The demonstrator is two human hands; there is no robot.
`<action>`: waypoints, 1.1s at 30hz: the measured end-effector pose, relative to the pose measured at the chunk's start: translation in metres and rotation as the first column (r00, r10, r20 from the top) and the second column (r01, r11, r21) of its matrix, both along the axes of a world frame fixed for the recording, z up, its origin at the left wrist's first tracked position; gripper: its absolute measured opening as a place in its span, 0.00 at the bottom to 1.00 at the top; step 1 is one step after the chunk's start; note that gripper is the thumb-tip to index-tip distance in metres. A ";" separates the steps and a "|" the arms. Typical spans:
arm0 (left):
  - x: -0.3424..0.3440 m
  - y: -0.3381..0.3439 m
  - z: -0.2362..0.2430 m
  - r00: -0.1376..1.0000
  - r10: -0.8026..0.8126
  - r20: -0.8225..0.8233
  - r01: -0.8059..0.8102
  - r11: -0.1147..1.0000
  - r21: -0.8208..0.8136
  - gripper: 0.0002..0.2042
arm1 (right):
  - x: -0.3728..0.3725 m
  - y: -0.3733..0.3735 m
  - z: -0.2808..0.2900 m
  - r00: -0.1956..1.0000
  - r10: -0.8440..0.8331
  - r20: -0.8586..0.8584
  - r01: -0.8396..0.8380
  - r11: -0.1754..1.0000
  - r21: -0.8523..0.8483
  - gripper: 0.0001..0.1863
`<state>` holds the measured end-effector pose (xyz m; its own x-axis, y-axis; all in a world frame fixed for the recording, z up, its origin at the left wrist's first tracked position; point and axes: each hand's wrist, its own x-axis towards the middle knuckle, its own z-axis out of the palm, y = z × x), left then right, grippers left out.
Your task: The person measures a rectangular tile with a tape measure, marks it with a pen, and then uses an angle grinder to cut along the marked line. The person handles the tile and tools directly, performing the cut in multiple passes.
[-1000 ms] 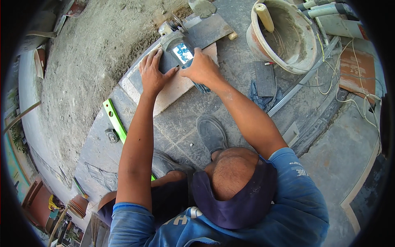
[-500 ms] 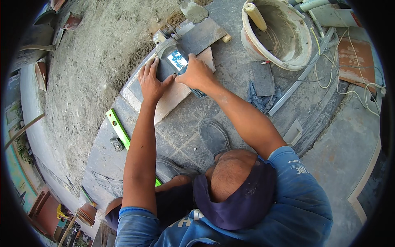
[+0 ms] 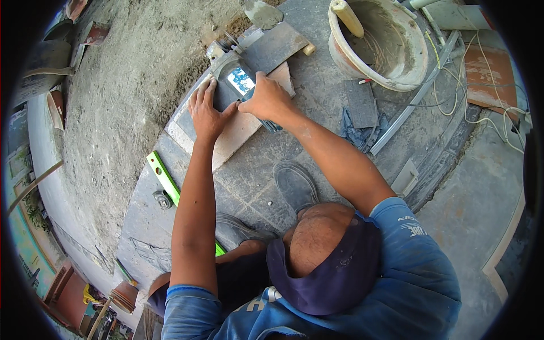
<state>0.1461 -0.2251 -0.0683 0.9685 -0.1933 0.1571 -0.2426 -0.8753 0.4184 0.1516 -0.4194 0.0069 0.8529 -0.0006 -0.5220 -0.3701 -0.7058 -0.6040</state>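
An angle grinder with a grey head and blue body lies tilted over a grey tile on a pale slab. My right hand is wrapped round the grinder's body, thumb pointing left. My left hand lies with fingers spread on the tile just left of the grinder, its thumb close to my right thumb. The grinder's disc sits at the far end, near another dark tile; its cutting edge is hard to make out.
A mortar bucket with a roller-like handle stands upper right, near a metal bar and tangled cables. A green level and tape measure lie lower left. Rough sandy ground fills the left. My feet are below the slab.
The view has shifted slightly. My hands and the grinder sit a little further left in the picture, with almost no change in grip or in position on the tile.
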 end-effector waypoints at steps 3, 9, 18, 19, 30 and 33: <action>0.001 0.001 -0.003 1.000 -0.005 0.016 0.005 1.000 -0.007 0.42 | 0.000 0.000 -0.002 1.000 -0.004 0.012 0.004 1.000 0.006 0.38; 0.001 0.000 -0.005 0.999 -0.013 0.035 0.013 1.000 0.000 0.42 | -0.001 -0.001 -0.006 0.999 -0.012 0.038 0.012 1.000 0.003 0.38; 0.000 -0.002 0.003 1.000 -0.008 0.011 0.008 1.000 -0.012 0.40 | -0.002 -0.001 -0.009 0.999 -0.008 0.042 0.008 1.000 0.004 0.38; 0.000 -0.002 0.003 1.000 -0.007 0.011 0.007 1.000 -0.010 0.40 | -0.002 0.000 -0.009 0.999 -0.010 0.042 0.010 1.000 0.004 0.38; 0.000 -0.001 0.003 1.000 -0.004 0.006 0.004 1.000 -0.008 0.40 | -0.001 0.000 -0.006 1.000 -0.005 0.029 0.005 1.000 -0.003 0.39; -0.001 -0.001 0.002 1.000 -0.005 0.007 0.005 1.000 -0.014 0.40 | -0.001 -0.001 -0.005 1.000 -0.005 0.016 0.005 1.000 0.004 0.40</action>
<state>0.1455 -0.2265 -0.0660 0.9663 -0.1956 0.1671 -0.2499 -0.8680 0.4292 0.1507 -0.4204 0.0020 0.8611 -0.0026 -0.5084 -0.3637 -0.7018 -0.6125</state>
